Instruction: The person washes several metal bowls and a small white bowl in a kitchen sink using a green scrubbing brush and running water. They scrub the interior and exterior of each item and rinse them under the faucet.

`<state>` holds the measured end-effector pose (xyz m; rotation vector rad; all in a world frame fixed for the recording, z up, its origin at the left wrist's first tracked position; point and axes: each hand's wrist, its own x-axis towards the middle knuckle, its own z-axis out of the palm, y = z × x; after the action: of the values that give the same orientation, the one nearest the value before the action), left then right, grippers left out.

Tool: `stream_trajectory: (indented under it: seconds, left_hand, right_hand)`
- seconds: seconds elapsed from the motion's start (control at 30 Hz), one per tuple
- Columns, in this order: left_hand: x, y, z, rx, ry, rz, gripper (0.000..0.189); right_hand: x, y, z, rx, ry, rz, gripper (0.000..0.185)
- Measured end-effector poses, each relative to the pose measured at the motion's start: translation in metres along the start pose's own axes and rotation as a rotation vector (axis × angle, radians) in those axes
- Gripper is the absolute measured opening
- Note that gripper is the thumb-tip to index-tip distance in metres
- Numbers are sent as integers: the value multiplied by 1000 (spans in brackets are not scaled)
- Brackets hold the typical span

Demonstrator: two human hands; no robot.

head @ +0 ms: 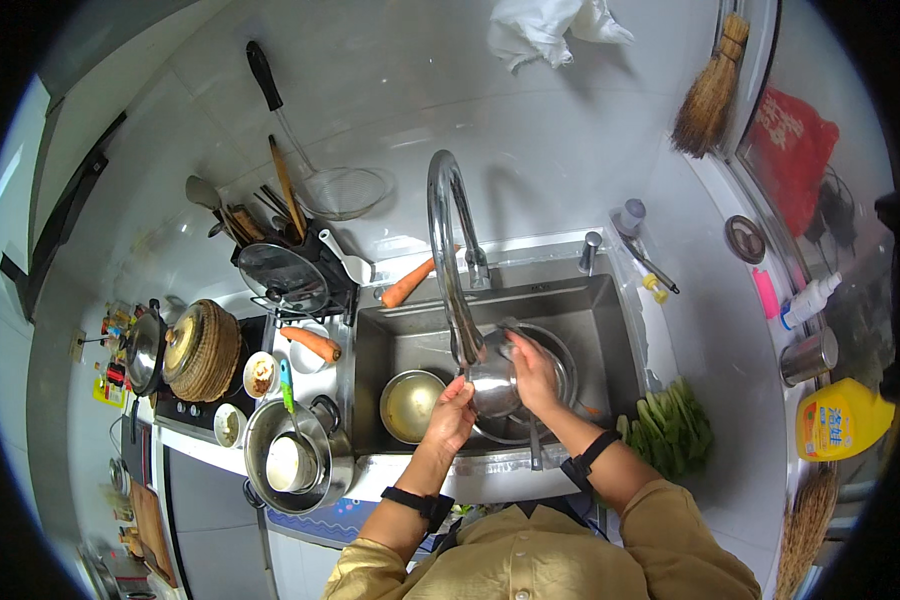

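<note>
Over the sink (622, 360), my left hand (452, 415) pinches the near left rim of a shiny metal bowl (495, 388). My right hand (534, 373) grips the same bowl from its right side, fingers over the far edge. The bowl is tilted beneath the spout of the chrome faucet (441, 225). Below it, a larger metal basin (566, 352) sits in the sink, partly hidden by the bowl and my right hand. A second metal bowl with cloudy liquid (412, 405) stands in the sink's left part, near my left hand.
Leafy greens (671, 431) lie right of the sink. One carrot (409, 283) rests on the back ledge, another carrot (311, 343) across a white bowl. A large metal pot (259, 457) holding smaller vessels stands left. Further left, a woven steamer (210, 352) is on the stove.
</note>
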<state>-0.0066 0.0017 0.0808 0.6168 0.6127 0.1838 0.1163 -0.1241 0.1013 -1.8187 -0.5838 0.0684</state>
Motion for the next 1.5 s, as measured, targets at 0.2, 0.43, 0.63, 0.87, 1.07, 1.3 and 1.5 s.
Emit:
stream_trajectory:
  seconds: [0.2, 0.43, 0.63, 0.87, 1.07, 1.3, 1.5]
  left_hand:
    - [-3, 6, 16, 141, -21, 23, 28]
    - [-18, 10, 19, 229, -232, 91, 28]
    - [-4, 4, -2, 209, -225, 58, 24]
    - [-18, 7, 10, 175, -256, 77, 26]
    - [-8, 9, 12, -212, -86, 76, 18]
    - [18, -4, 3, -158, -24, 124, 23]
    - [3, -6, 10, 90, -85, -7, 19]
  right_hand:
    - [-27, -41, 13, -246, -236, -434, 32]
    - [26, -20, 9, -34, -236, 127, 21]
    - [-5, -28, 14, -363, -252, -456, 19]
    - [35, 33, 11, 175, -306, 424, 30]
    - [-8, 59, 26, 673, 80, 920, 42]
    - [-54, -12, 41, -136, -7, -190, 40]
    - [21, -16, 32, -423, -121, -272, 25]
